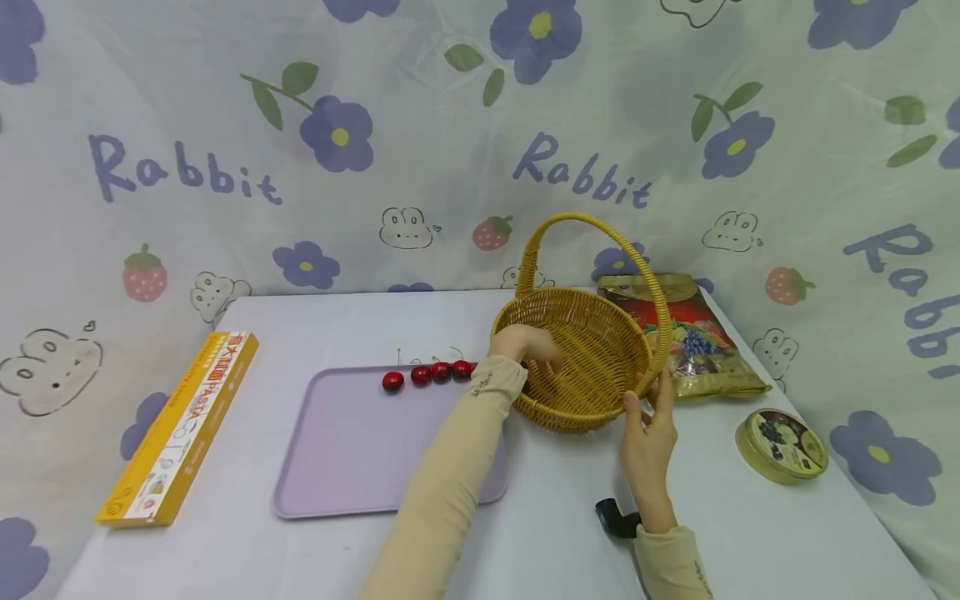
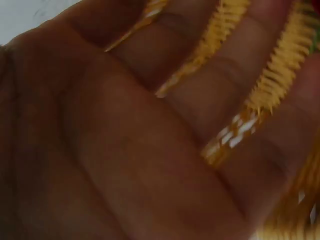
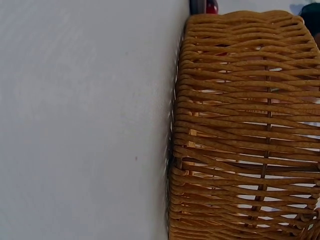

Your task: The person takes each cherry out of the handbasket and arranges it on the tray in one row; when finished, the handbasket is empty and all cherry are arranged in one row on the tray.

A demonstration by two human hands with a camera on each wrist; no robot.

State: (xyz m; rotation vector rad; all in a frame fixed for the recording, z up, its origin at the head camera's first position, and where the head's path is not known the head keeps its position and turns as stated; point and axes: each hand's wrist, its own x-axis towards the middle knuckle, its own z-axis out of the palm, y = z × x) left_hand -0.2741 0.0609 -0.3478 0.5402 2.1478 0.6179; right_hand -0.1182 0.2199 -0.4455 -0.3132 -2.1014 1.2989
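Note:
A round yellow wicker basket (image 1: 573, 358) with a tall arched handle stands right of the centre. Inside it is my left hand (image 1: 528, 343), reaching in from the near left. At the far corner of the left wrist view, a sliver of a red cherry (image 2: 317, 7) with green stem shows at the fingertips; most of it is hidden. My right hand (image 1: 648, 446) grips the basket at the handle's base on the right, thumb at the near side. Several dark red cherries (image 1: 441, 372) with stems lie in a row along the far edge of a lilac tray (image 1: 360, 450).
On the left lies a long yellow pasta box (image 1: 180, 429). Behind the basket to the right lies a shiny fruit-printed bag (image 1: 693, 342). A round gold tin (image 1: 782, 446) sits near the right table edge. A patterned curtain (image 1: 420, 125) hangs behind the white table.

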